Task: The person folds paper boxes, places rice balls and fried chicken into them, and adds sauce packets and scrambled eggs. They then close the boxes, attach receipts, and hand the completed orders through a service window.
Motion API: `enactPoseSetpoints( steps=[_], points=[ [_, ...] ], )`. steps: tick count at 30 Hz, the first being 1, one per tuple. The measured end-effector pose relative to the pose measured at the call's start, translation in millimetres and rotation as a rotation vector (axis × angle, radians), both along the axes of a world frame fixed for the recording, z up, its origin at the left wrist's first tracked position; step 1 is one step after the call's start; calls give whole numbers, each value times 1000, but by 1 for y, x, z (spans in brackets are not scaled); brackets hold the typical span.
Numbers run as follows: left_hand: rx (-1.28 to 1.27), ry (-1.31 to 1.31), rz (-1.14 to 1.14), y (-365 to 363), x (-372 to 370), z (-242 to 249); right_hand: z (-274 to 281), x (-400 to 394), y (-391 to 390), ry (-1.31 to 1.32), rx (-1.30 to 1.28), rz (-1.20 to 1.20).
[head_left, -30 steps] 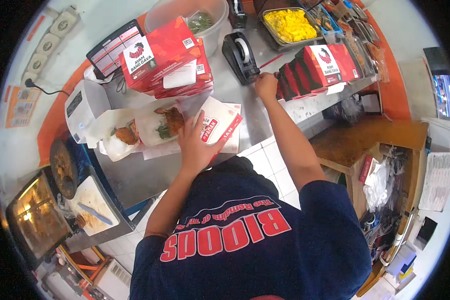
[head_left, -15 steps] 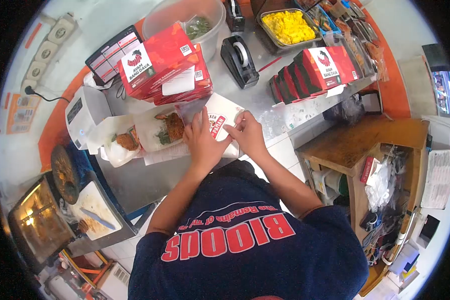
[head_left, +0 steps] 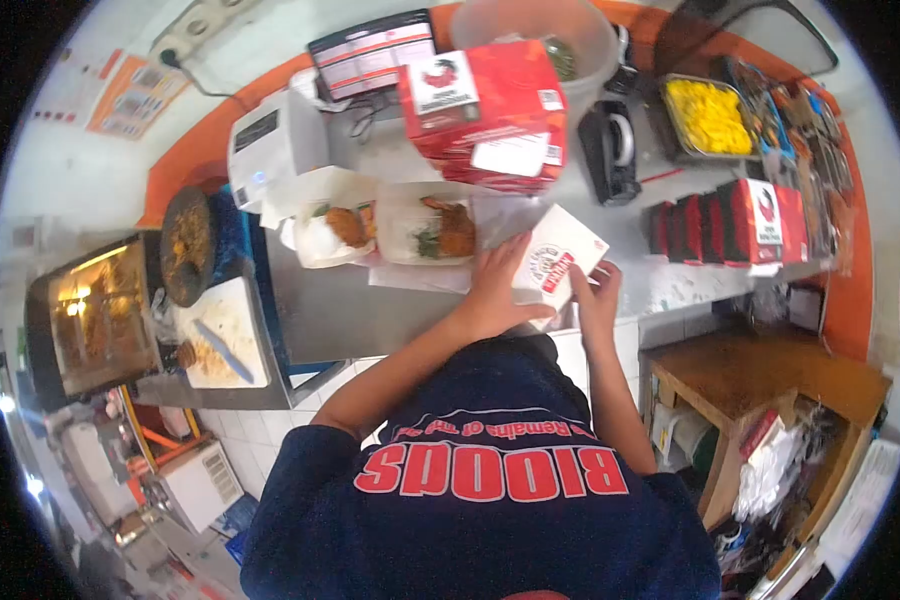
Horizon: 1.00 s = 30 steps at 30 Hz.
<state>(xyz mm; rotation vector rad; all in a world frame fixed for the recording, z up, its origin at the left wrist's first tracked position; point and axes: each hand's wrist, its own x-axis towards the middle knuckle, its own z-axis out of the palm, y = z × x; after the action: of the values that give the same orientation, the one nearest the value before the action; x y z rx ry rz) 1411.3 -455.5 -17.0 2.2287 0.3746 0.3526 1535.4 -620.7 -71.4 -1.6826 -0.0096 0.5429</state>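
Observation:
A closed white cardboard food box [head_left: 567,238] with red and black print sits at the counter's front edge, tilted in my hands. My left hand [head_left: 498,292] grips its left side, the thumb stretched along the near edge. On the right side, the bent fingers and thumb of my right hand [head_left: 597,298] hold the box's edge. Just left of my left hand lies an open white box [head_left: 395,230] with a piece of fried chicken [head_left: 455,232] and green leaves. Beside that, another open box [head_left: 315,252] contains rice and fried chicken.
Red printed boxes [head_left: 505,110] are stacked behind, and more red boxes [head_left: 770,215] stand in a row at right. A black tape dispenser [head_left: 610,170] and a tray of yellow food [head_left: 710,118] are farther back. At left, a knife [head_left: 222,350] lies on a cutting board [head_left: 253,318].
The view has swung left, so the counter appears farther right. The white box is now tilted, with its printed lid turned, and my right hand has moved lower along its right edge.

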Motion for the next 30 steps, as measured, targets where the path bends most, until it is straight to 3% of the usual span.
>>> enactPoseSetpoints(
  steps=[2, 3, 5, 6, 8, 9, 11, 12, 13, 15, 19, 21, 22, 24, 25, 26, 28, 30],
  points=[
    [-3, 50, 265, 38, -34, -11, 3, 4, 1, -79, -90, 70],
    [88, -3, 559, 65, -58, -26, 29, 1, 9, -133, -276, 72],
    [145, -58, 1135, 131, -114, -48, 13, 3, 7, -186, -217, 5],
    [395, 11, 1279, 159, -149, -59, 14, 2, 10, -190, -211, 8],
    [574, 106, 1476, 210, -198, -84, 28, -4, 20, -428, -188, -176],
    [570, 104, 1481, 231, -225, -96, 36, -12, 31, -432, -189, -172],
    [192, 82, 1162, 258, -266, -114, 62, -32, 62, -427, -35, -212],
    [182, 77, 1166, 258, -274, -111, 93, -52, 84, -232, 49, -189],
    [199, 70, 1170, 255, -281, -102, 94, -65, 100, -242, 48, -181],
    [210, 58, 1188, 248, -309, -99, 86, -89, 132, -432, 3, -7],
    [65, 64, 1179, 237, -372, -106, 54, -160, 208, -544, 162, 312],
    [-502, 70, 1263, 234, -391, -101, 72, -196, 248, -353, 176, 601],
    [-502, 72, 1262, 233, -389, -91, 70, -212, 272, -367, 209, 630],
    [207, -101, 1320, 233, -372, -59, 54, -234, 314, -383, 239, 657],
    [205, -105, 1317, 242, -366, -40, 36, -242, 333, -541, 202, 607],
    [433, -165, 1226, 253, -358, -22, 23, -248, 342, -700, 164, 554],
    [652, -233, 1126, 263, -367, -15, 14, -261, 336, -697, 100, 502],
    [507, 16, 867, 268, -393, -26, 6, -275, 324, -771, 31, 372]
  ],
)
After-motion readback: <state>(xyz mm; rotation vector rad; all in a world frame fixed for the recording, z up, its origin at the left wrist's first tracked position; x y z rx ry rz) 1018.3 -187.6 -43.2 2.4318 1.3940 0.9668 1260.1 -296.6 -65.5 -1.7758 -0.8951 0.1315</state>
